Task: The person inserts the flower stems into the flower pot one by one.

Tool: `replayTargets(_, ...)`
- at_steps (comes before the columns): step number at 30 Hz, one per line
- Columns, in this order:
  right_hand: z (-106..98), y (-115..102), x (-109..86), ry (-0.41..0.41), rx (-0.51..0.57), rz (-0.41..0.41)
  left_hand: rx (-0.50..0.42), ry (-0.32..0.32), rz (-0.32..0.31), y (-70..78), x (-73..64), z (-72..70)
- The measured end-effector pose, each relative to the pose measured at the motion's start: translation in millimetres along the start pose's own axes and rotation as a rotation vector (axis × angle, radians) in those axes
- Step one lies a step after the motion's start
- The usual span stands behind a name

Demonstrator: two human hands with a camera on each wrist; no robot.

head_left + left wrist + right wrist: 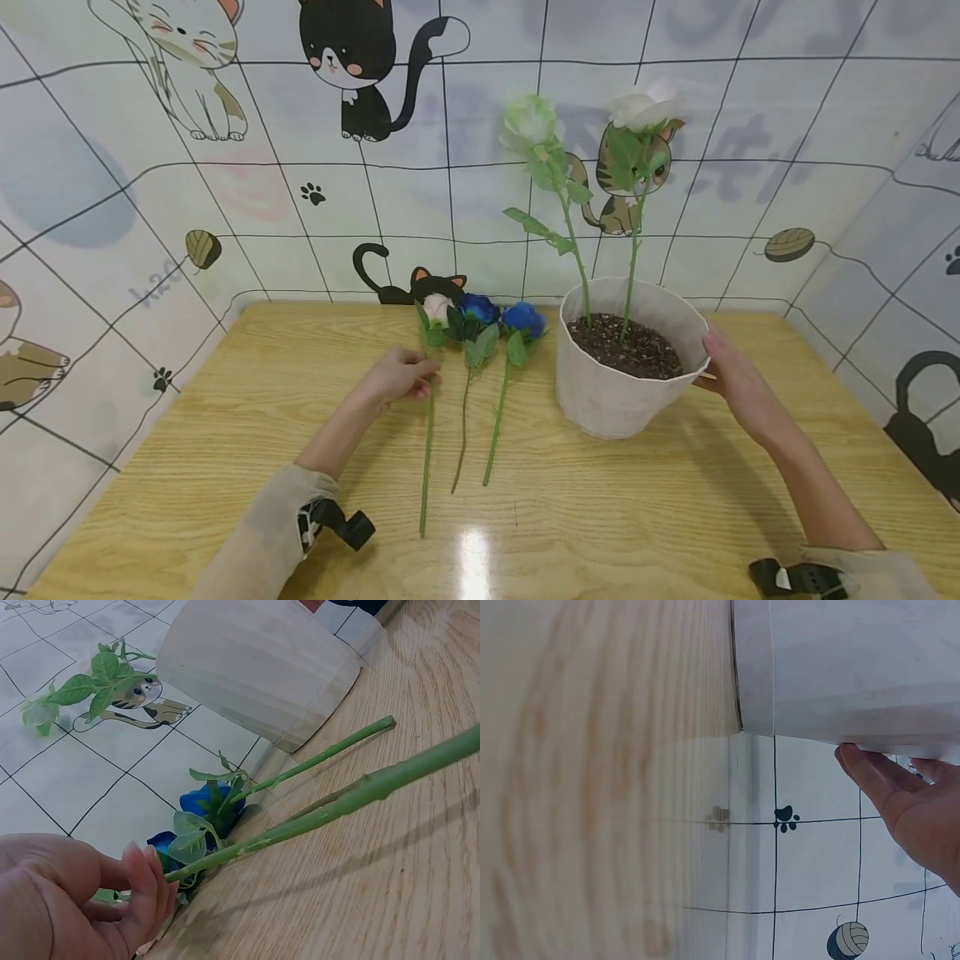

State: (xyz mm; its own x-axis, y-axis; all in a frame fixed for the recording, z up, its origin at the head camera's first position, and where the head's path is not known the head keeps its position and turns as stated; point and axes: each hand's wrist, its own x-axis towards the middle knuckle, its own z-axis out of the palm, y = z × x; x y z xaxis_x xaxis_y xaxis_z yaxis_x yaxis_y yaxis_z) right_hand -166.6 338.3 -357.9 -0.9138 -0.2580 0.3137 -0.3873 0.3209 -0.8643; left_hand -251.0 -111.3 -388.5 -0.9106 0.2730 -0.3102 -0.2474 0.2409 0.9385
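My left hand (pixel 405 375) pinches the green stem (pixel 429 450) of a pale pink rose (pixel 437 308) just below its leaves. In the left wrist view that stem slants up over the table, away from the fingers. Beside it lie two blue roses, a darker one (pixel 480 308) and a brighter one (pixel 523 320), with their stems toward me. On the right, my right hand (pixel 738 383) touches the outside of a white pot (pixel 600 408) near its rim, fingers mostly straight. Dark soil (pixel 637 350) in the pot holds a greenish-white rose (pixel 529 123) and a white rose (pixel 645 108), both upright.
The wooden table (pixel 315 467) reaches back to a wall sheet (pixel 480 200) printed with cats and grid lines. The pot stands toward the table's back right. A black wrist camera (pixel 341 521) is strapped to the left sleeve, another (pixel 798 577) to the right.
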Motion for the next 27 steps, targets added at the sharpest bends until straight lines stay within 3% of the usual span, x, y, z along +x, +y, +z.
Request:
replayTargets(8,0.0,0.8,0.9,0.019,-0.027,0.025,-0.02,0.063,0.046,2.2,-1.2,-0.4)
replayTargets(21,0.1,-1.5,0.0,0.013,-0.053,0.043,0.063,0.142,0.213,14.2,-12.5,3.3)
replayTargets(27,-0.2,-1.2,-0.5,0.003,-0.052,0.024,0.044,0.194,0.269,23.7,-19.4,2.5)
